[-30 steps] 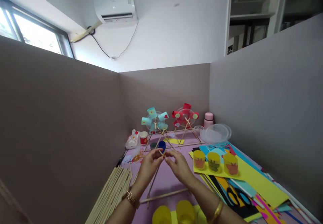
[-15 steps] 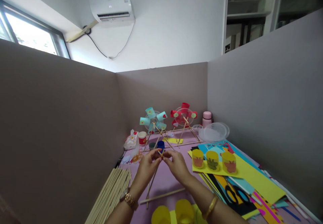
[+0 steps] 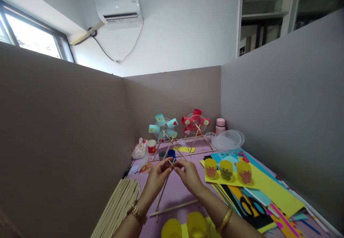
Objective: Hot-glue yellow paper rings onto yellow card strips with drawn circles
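Observation:
At the middle of the head view, my left hand [image 3: 158, 175] and my right hand [image 3: 189, 176] meet with pinched fingers at the top of a frame of wooden sticks [image 3: 173, 208]. Two stick ends cross in a small V between the fingertips. The legs slope down towards me, and one stick lies across them near the table. Whether a band or tie is at the crossing is too small to make out. Closest to me, yellow paper cups [image 3: 196, 225] stand on a yellow strip, below the frame.
A pile of wooden sticks [image 3: 116, 207] lies left. Blue [image 3: 161, 129] and red [image 3: 197, 121] paper-cup wheels stand on stick frames behind. Rightward are yellow cups with leaf shapes [image 3: 226, 170], coloured paper [image 3: 279, 191], black-handled scissors [image 3: 251, 207], plastic plates [image 3: 228, 140] and a pink bottle [image 3: 220, 126].
My left wrist has turned slightly. Both hands keep their hold on the crossed sticks in the same place, and the things on the table stay put.

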Demonstrator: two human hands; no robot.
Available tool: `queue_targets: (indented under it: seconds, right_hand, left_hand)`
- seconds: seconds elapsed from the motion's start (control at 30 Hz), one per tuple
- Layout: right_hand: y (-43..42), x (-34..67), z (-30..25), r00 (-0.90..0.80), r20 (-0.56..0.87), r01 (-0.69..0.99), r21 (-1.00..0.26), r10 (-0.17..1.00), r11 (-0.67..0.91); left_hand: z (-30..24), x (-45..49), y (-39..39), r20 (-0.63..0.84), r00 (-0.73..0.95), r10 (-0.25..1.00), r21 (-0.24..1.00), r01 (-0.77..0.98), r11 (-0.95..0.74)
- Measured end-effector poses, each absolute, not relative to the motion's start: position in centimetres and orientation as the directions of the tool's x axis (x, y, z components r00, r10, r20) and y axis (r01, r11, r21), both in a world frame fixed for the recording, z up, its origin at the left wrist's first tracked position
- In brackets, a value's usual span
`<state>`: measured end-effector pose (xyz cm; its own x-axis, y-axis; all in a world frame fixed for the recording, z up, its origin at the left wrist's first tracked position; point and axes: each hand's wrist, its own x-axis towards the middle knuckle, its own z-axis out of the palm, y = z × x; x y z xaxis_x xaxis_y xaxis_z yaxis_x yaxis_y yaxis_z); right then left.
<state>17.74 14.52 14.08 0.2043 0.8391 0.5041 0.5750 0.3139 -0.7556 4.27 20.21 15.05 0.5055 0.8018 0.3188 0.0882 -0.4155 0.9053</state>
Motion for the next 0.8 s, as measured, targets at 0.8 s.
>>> queue_targets:
  seconds: [0.8]
  right_hand:
    - [5.7,24.0,12.8,0.418,0.389,0.426,-0.882,0.821,0.201]
  left_hand:
    - [13.0,-4.1,19.1,0.185,0.383,0.905,0.839,0.419,-0.349]
